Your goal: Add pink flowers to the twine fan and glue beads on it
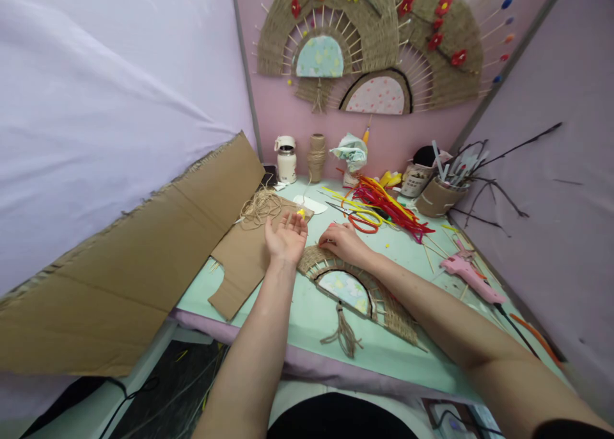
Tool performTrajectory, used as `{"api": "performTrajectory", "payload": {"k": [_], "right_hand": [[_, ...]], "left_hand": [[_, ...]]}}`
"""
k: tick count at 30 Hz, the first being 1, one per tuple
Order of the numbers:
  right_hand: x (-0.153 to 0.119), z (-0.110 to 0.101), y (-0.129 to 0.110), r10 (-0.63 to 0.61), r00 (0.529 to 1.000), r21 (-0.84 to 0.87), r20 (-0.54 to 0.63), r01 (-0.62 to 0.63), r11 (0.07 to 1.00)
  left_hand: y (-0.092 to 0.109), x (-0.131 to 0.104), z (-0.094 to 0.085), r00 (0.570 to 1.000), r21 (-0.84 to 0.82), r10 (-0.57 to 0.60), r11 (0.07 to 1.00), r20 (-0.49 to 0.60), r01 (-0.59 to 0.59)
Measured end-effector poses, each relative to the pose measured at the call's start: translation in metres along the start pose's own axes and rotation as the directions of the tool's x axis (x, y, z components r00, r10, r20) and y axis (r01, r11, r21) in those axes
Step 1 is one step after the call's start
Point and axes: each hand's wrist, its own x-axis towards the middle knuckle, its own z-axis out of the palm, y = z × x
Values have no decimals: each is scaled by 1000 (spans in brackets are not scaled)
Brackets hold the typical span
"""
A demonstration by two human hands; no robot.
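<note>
While the left hand (286, 239) is held palm up with its fingers loosely opened, a small yellow piece (301, 213) is seen at its fingertips. The right hand (346, 242) is bent over the upper left end of the woven fan (343, 287), which is laid on the bench (300, 324); whether anything is gripped cannot be told. Scissors (352, 215) and red fuzzy stems (393, 210) are seen beyond, a glue gun (472, 279) at right.

The table (303, 306), its top pale green, carries a woven fan (344, 289) at the right hand (348, 244) and a cardboard piece (244, 255) beside the left hand (289, 237). Beyond the hands stand a white bottle (286, 164) and a twine spool (316, 159); scissors (346, 212) and red pipe cleaners (400, 211) lie past the right hand, a pink glue gun (472, 278) to its right.
</note>
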Motion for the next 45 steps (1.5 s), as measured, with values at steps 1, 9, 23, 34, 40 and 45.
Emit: {"api": "performTrajectory", "payload": {"k": [1, 9, 23, 34, 40, 45], "right_hand": [[0, 0, 1, -2, 1000, 1, 1, 2, 1000], [0, -4, 1, -43, 996, -33, 79, 46, 998], [-1, -11, 2, -75, 991, -66, 108, 83, 994], [-1, -10, 5, -80, 982, -23, 172, 85, 996], [-4, -8, 6, -91, 972, -89, 216, 113, 990], [-5, -11, 5, -135, 962, -139, 235, 171, 975]], "left_hand": [[0, 0, 0, 1000, -2, -1, 1000, 0, 1], [1, 0, 0, 1000, -12, -4, 1000, -2, 4], [2, 0, 0, 1000, -14, 6, 1000, 0, -6], [1, -1, 2, 1000, 26, 13, 1000, 8, -13], [1, -2, 3, 1000, 49, 15, 999, 17, -16], [1, -2, 3, 1000, 43, 2, 999, 6, -2]]}}
